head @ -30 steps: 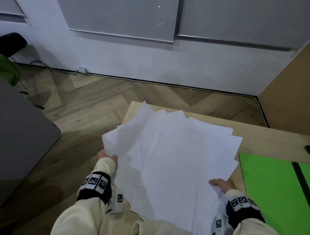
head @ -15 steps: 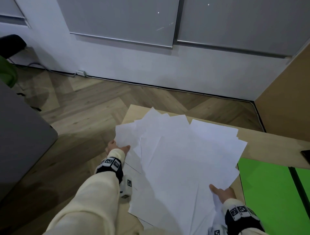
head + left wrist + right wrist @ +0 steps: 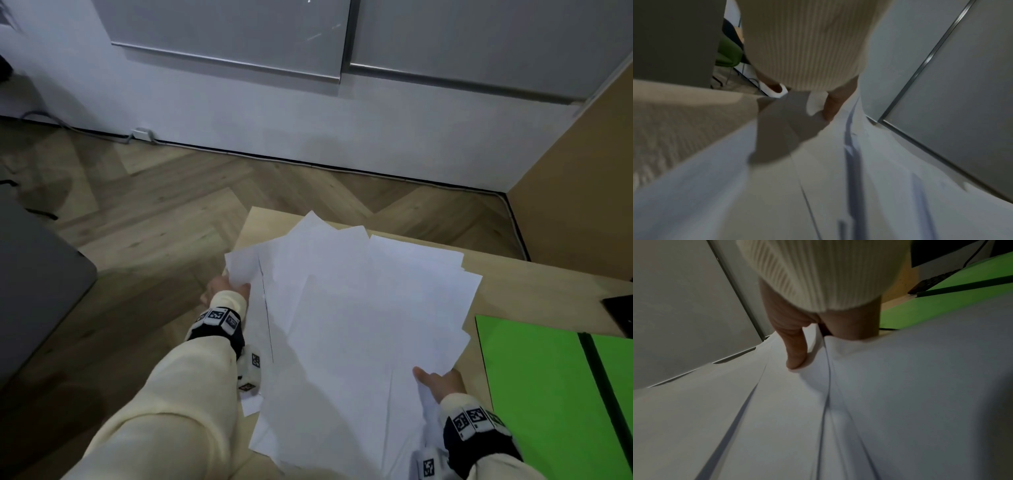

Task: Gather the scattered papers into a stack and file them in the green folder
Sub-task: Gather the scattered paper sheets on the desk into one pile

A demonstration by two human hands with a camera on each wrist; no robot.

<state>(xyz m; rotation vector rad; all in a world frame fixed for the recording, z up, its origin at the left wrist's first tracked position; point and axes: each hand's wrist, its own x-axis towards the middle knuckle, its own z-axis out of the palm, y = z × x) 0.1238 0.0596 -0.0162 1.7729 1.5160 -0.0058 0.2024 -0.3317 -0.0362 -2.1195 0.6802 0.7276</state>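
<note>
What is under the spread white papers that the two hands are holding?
Under the papers the wooden table shows only at its edges. The left hand and right hand grip the sheets' sides. Whatever else lies beneath is covered.

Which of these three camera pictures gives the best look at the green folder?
The head view: the green folder lies open on the desk, right of the papers, with its dark spine visible. The right wrist view catches only a slanted green strip behind the right hand. The left wrist view shows none of it.

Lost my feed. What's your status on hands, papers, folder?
Left hand and right hand both pinch the fanned papers. Green folder open, right of them. Nothing between.
</note>
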